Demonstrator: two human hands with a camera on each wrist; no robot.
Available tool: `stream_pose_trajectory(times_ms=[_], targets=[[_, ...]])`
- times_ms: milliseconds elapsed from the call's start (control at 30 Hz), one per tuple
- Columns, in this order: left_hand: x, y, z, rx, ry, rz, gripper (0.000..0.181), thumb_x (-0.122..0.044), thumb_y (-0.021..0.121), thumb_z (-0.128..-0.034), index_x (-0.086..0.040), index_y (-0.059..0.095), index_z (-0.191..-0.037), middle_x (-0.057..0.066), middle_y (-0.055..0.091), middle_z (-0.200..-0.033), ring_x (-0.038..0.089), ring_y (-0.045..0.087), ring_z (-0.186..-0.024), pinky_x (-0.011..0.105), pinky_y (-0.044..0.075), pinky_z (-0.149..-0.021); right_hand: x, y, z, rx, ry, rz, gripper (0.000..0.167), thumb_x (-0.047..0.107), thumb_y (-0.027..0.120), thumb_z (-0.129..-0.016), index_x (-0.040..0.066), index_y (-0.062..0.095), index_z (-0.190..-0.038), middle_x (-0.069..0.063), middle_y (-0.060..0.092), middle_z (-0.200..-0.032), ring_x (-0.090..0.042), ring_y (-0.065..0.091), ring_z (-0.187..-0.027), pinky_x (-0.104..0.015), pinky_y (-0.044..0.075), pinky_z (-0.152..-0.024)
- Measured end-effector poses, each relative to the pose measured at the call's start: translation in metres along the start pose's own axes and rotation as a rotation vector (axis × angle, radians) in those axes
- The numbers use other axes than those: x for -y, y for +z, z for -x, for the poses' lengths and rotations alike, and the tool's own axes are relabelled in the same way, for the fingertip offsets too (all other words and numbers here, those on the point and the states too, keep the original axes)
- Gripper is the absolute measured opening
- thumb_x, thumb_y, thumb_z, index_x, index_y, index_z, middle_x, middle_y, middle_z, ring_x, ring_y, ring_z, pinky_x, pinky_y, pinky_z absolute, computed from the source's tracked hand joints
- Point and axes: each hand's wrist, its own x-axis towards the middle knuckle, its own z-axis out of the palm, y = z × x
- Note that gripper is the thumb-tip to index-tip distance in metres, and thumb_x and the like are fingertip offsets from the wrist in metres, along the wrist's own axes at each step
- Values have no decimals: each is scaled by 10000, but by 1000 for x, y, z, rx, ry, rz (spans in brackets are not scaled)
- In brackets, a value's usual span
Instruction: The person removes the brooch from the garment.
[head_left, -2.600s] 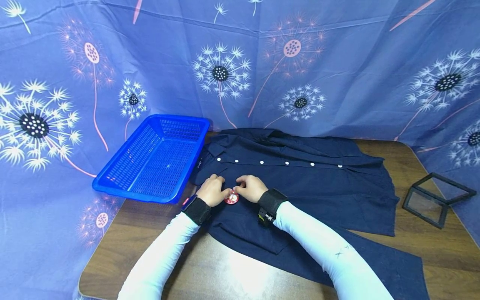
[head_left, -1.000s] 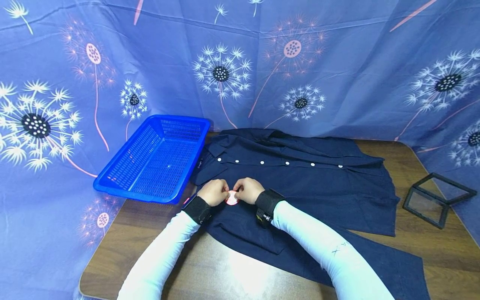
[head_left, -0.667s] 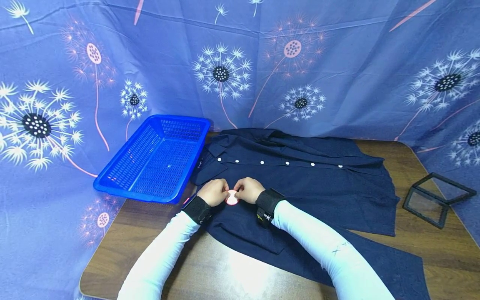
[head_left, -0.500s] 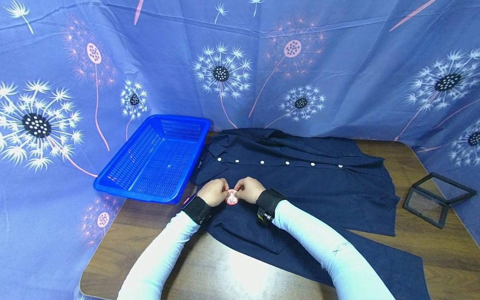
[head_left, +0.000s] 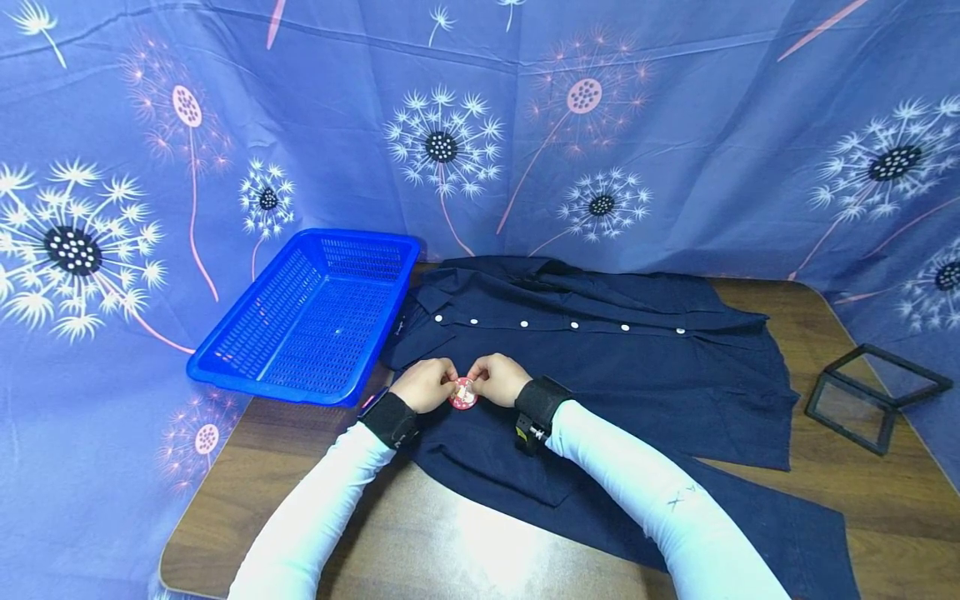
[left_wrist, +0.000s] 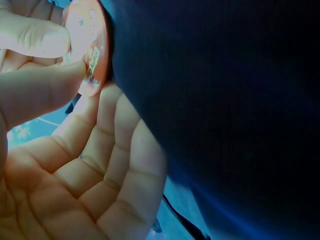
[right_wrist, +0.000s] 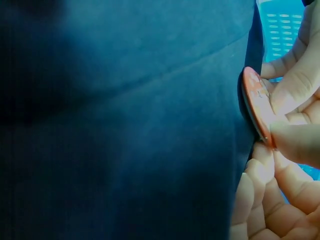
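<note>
A round red button badge with a pale printed figure sits against a dark navy shirt laid out on the table. My left hand pinches its left edge, and my right hand pinches the right edge. In the left wrist view, both thumbs press on the face of the badge, while the left fingers curl behind it. The right wrist view has the badge nearly edge-on beside the shirt cloth. Its back is hidden.
A blue plastic basket stands at the left of the wooden table, beside the shirt's collar. On the right lies a black hinged frame with clear panes. A blue dandelion-print cloth hangs behind.
My hands have shifted slightly around the badge and stay at the same spot. The badge's face has tilted: white glare covered it a second ago, and its red print shows now.
</note>
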Motion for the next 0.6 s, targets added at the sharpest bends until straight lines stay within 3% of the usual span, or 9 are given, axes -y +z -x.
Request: stream_pose_trajectory(times_ms=[600], targets=[[4,-2,2,-5,79,33,65,-151,688,-847,-102,658,-815,-14,631,-697,109,553,-650,281,437,-604,0,1,2,-45,-27,-17,52,50,648,-840,61,698,-844,-1,610,-697,-77,487,-629,-209,380,-597]])
